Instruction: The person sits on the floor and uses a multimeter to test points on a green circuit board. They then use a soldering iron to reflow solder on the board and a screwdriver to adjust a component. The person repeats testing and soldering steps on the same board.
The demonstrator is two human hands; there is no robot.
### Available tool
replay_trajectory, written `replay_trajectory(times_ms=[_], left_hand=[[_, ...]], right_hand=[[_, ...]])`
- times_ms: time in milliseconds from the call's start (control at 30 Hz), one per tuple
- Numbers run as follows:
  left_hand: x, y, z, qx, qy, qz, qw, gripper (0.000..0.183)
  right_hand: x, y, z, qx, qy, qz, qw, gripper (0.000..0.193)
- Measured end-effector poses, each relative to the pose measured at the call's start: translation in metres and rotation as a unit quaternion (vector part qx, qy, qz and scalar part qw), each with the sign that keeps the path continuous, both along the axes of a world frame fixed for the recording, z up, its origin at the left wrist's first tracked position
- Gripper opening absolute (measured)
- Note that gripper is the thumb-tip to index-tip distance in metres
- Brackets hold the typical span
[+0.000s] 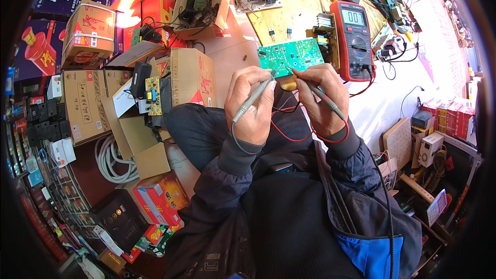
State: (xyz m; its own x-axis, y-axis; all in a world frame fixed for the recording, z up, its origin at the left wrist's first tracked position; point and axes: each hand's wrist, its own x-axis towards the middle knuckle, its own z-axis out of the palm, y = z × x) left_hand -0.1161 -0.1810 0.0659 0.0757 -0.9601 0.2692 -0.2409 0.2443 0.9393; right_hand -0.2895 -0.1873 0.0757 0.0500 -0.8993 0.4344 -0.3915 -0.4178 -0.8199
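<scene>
Green rectangular circuit board [306, 50], positioned for two-handed access.
I view the board at the near edge of the yellow wooden bench [301, 9]. The left hand [250, 106] pinches a slim grey probe [253, 96]; the right hand [326, 106] pinches a matching grey probe [327, 101], pencil-fashion, likely for tip control. I cannot confirm contact. The red-framed digital multimeter [354, 33] faces me, presumably for reading.

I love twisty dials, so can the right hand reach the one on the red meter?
Probably yes: the right hand is near the red meter, and nothing seems to block its dial, though the grey probe it holds might make turning awkward.
</scene>
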Motion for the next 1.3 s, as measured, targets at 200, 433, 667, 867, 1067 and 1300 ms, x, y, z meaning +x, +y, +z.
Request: replay_trajectory(times_ms=[200,433,667,867,1067,1300], left_hand=[[0.0,0.0003,-0.0002,0.001,0.0,0.001,1.0,0.014],[0.0001,-0.0001,-0.001,-0.005,-0.001,0.001,1.0,0.014],[-0.0011,-0.0006,0.0008,-0.003,-0.001,0.006,1.0,0.014],[-0.0009,-0.0011,0.0004,-0.018,-0.002,0.006,1.0,0.015],[-0.0004,-0.0017,-0.0006,-0.021,0.001,0.002,1.0,0.014],[-0.0001,-0.0015,-0.0009,-0.022,-0.001,0.002,1.0,0.015]], right_hand=[[-0.0016,0.0004,-0.0008,0.0,0.02,0.004,1.0,0.019],[-0.0024,0.0001,-0.0014,-0.004,0.021,0.008,1.0,0.019],[-0.0026,0.0009,0.0011,0.016,0.003,0.011,1.0,0.022],[-0.0034,0.0013,0.0013,0.02,0.009,0.015,1.0,0.023],[-0.0016,0.0007,0.0011,0.004,0.009,0.011,1.0,0.021],[-0.0018,0.0012,0.0016,0.015,0.01,0.009,1.0,0.022]])
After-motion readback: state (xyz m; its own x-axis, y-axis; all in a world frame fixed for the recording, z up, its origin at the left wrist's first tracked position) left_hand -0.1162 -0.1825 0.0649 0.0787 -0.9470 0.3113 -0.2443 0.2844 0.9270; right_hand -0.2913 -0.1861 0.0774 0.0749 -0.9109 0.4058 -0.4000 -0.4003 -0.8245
